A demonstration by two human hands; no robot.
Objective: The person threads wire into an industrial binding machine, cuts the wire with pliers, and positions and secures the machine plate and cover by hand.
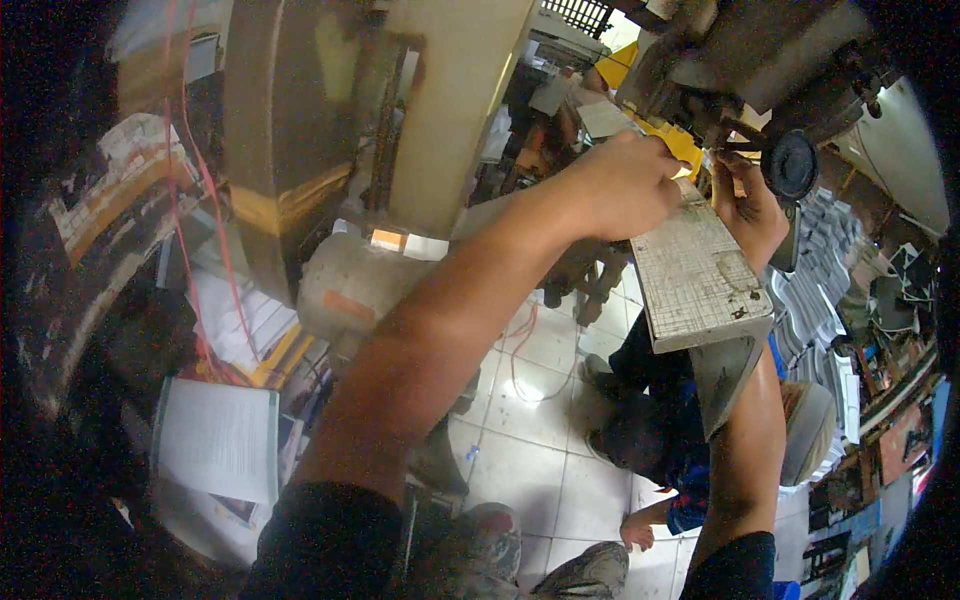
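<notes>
My left hand reaches over a worn, scratched metal ledge, its fingers curled at a bright yellow sheet. On the far side of the ledge is my right hand, fingers bent and close together beside the sheet's right edge. What those right fingertips hold, if anything, is hidden. Just above them hang dark machine parts and a round black knob. Both hands are under the machine's head.
Stacked white and grey sheets stand at the right. A person in blue is low on the tiled floor, one hand showing. A grey motor housing and papers are at the left; red cords hang there.
</notes>
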